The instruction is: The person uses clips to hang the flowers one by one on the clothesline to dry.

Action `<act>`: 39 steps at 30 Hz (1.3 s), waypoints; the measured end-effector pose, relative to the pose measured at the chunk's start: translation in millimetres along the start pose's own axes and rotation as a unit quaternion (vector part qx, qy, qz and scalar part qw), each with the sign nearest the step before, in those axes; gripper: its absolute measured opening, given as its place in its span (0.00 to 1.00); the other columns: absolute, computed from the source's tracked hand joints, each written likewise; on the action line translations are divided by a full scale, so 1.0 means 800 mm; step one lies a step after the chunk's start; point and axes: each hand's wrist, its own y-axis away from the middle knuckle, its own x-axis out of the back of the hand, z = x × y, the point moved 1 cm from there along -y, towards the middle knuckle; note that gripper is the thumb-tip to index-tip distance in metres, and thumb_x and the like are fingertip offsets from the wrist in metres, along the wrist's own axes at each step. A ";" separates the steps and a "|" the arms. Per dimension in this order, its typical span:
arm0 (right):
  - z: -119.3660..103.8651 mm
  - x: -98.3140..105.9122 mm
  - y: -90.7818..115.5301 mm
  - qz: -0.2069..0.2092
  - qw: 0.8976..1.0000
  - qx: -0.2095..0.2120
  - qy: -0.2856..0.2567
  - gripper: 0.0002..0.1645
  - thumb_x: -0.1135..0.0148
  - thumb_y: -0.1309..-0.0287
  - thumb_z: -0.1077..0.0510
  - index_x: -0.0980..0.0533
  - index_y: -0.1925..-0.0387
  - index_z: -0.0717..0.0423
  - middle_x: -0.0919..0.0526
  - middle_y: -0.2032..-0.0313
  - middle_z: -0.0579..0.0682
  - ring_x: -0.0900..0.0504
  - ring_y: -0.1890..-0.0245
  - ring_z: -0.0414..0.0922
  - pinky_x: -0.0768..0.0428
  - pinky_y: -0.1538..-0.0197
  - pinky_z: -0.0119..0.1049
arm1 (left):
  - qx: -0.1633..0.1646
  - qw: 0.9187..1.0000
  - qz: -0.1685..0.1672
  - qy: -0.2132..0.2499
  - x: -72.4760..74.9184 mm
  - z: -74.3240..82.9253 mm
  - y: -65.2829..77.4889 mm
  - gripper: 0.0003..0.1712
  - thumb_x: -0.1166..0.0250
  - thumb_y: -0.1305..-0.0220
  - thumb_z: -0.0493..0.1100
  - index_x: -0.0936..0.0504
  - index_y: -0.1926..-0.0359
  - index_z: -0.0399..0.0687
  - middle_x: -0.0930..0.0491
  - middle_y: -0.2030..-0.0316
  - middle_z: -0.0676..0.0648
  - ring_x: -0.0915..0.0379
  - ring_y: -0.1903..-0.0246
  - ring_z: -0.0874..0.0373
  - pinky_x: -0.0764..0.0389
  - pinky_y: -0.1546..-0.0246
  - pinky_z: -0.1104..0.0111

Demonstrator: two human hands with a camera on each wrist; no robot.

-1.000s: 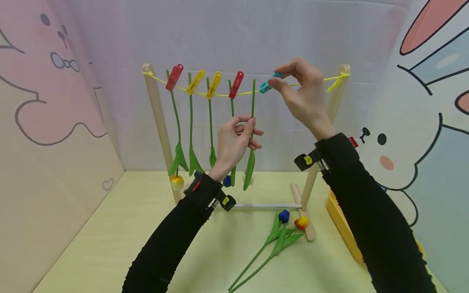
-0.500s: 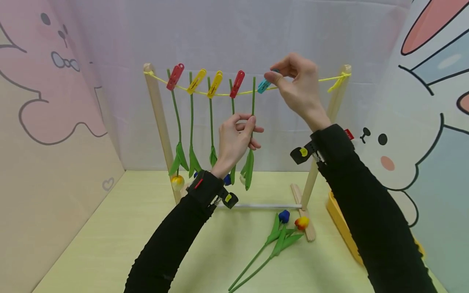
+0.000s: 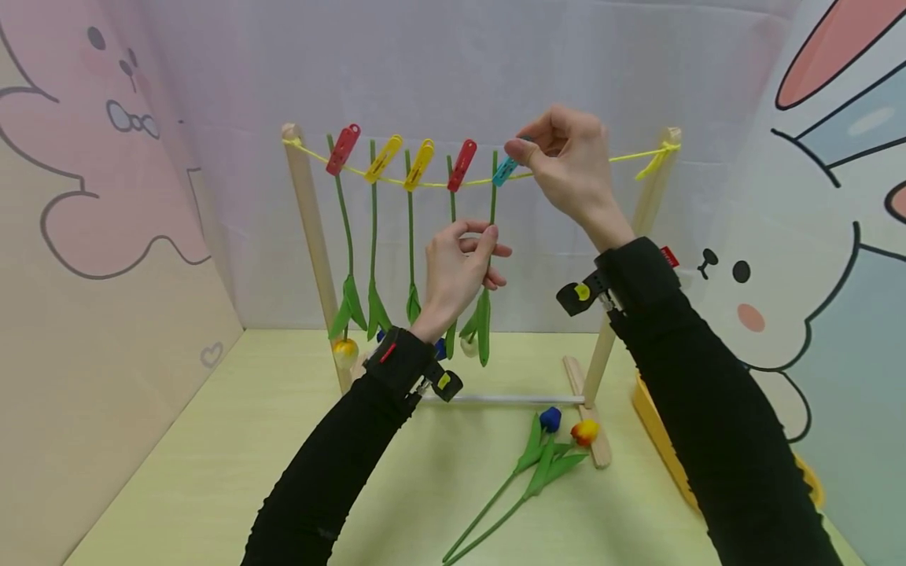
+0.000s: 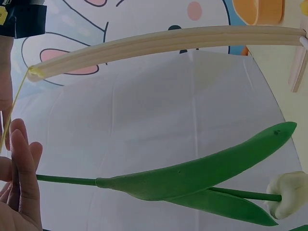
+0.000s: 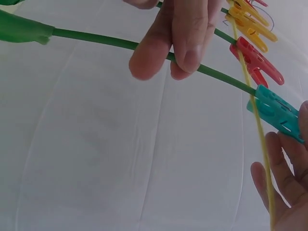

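Note:
My left hand (image 3: pixel 456 271) pinches the green stem of an artificial white tulip (image 4: pixel 288 194), which hangs flower-down with its leaves below my fingers. Above that grip, the stem's top end stands against a yellow string (image 3: pixel 633 156). My right hand (image 3: pixel 576 161) pinches the handle end of a teal clothespin (image 5: pixel 278 111). The clothespin's jaws are at the string and the tulip's stem, overlapping both in the right wrist view. Left of it, a red clothespin (image 3: pixel 462 165) holds another tulip stem on the string.
Two yellow clothespins (image 3: pixel 383 159) and another red clothespin (image 3: pixel 344 149) hold further hanging tulips. Wooden posts (image 3: pixel 309 244) carry the string. On the table lie a blue tulip (image 3: pixel 550 420) and a red-yellow tulip (image 3: pixel 585 432). A yellow bin (image 3: pixel 665 440) stands at the right.
My right hand has moved left with the teal clothespin, from a gap beside the stem to the stem itself. My left hand keeps its pinch, almost in place.

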 end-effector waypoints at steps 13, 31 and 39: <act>-0.001 -0.005 0.000 -0.008 1.000 -0.013 0.000 0.13 0.30 0.39 0.61 0.19 0.64 0.70 0.25 0.77 0.22 0.22 0.75 0.21 0.24 0.62 0.23 | 0.013 1.000 -0.006 -0.002 0.002 -0.002 -0.003 0.12 0.40 0.26 0.39 0.21 0.50 0.34 0.12 0.65 0.32 0.24 0.88 0.66 0.19 0.80 0.70; -0.001 -0.008 0.000 -0.015 0.999 -0.029 0.018 0.13 0.31 0.38 0.59 0.18 0.63 0.70 0.13 0.66 0.64 0.23 0.75 0.21 0.24 0.62 0.23 | 0.020 1.000 -0.016 -0.009 0.003 -0.001 -0.003 0.12 0.41 0.26 0.39 0.21 0.50 0.34 0.13 0.65 0.31 0.24 0.88 0.66 0.18 0.79 0.70; -0.002 -0.007 -0.001 -0.019 0.999 -0.037 0.025 0.13 0.32 0.37 0.59 0.17 0.62 0.69 0.13 0.64 0.66 0.23 0.75 0.20 0.24 0.62 0.22 | 0.020 1.000 -0.019 -0.002 0.003 -0.001 -0.004 0.11 0.41 0.26 0.38 0.22 0.51 0.34 0.14 0.64 0.29 0.24 0.88 0.66 0.19 0.80 0.70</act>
